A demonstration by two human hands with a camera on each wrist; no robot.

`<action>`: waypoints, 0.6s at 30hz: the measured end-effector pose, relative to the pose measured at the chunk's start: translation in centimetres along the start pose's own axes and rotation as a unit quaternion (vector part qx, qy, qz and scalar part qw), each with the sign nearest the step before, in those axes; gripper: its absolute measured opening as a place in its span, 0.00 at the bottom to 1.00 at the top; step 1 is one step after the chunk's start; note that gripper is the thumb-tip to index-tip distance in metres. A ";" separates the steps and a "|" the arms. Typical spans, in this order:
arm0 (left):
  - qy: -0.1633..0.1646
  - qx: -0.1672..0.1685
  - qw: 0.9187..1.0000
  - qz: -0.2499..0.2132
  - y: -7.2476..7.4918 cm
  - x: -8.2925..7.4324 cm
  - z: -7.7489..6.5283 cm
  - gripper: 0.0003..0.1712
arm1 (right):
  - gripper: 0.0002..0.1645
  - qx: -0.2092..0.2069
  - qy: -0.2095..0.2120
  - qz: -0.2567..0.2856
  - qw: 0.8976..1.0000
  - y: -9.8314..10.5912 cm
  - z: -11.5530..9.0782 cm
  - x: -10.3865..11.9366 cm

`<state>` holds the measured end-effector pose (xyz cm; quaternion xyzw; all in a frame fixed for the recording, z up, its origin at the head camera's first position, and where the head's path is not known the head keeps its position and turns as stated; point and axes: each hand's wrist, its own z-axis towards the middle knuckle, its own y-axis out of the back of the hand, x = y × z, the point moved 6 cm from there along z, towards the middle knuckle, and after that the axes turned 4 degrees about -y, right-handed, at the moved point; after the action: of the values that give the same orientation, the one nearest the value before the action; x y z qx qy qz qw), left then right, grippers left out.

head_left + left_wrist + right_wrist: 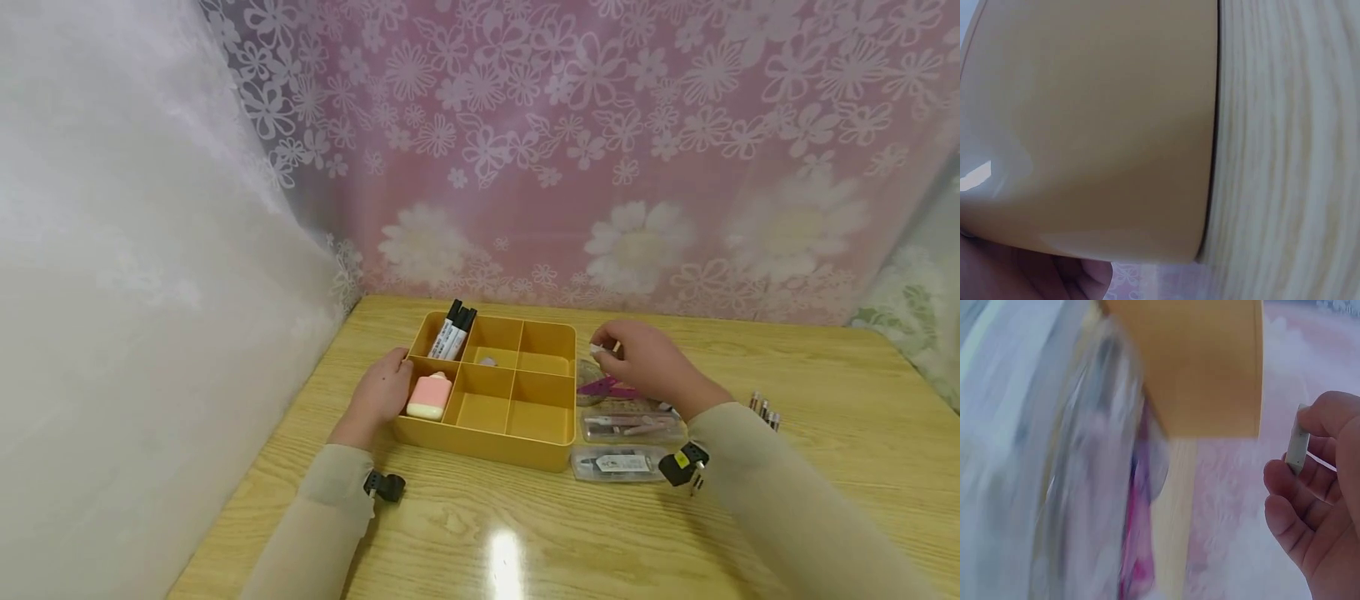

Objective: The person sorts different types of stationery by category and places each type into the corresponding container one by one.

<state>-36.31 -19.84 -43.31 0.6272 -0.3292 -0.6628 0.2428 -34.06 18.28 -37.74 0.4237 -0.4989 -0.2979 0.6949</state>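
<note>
White block [1298, 449] is pinched between the thumb and fingers of my right hand [651, 363], near the right side of the yellow organizer [487, 443]. My left hand [381, 387] grips its left rim, beside the compartment holding a pink-and-cream container [431, 393]. Black-capped markers [453, 332] lean behind that.

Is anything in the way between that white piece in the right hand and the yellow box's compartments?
Only the side wall of the yellow box, beside the back right compartment. The right hand holds the white piece apparently higher than that wall, so nothing visible seems to block a path over it.
</note>
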 end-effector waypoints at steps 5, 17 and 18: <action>-0.001 0.004 1.000 -0.005 -0.1 0.1 0.0 0.30 | 0.13 -0.005 0.028 0.001 1.000 -0.5 1.3 2.9; 0.002 0.004 1.000 -0.010 0.1 -0.2 -0.1 0.29 | 0.15 0.021 0.048 -0.007 0.999 -1.9 4.4 7.7; 0.001 0.004 1.000 -0.010 0.0 -0.2 -0.1 0.29 | 0.15 0.021 0.049 -0.009 0.999 -2.1 4.5 8.0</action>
<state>-36.23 -19.72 -43.14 0.6323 -0.3257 -0.6628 0.2341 -35.72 9.30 -35.39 0.4566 -0.4661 -0.2725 0.7071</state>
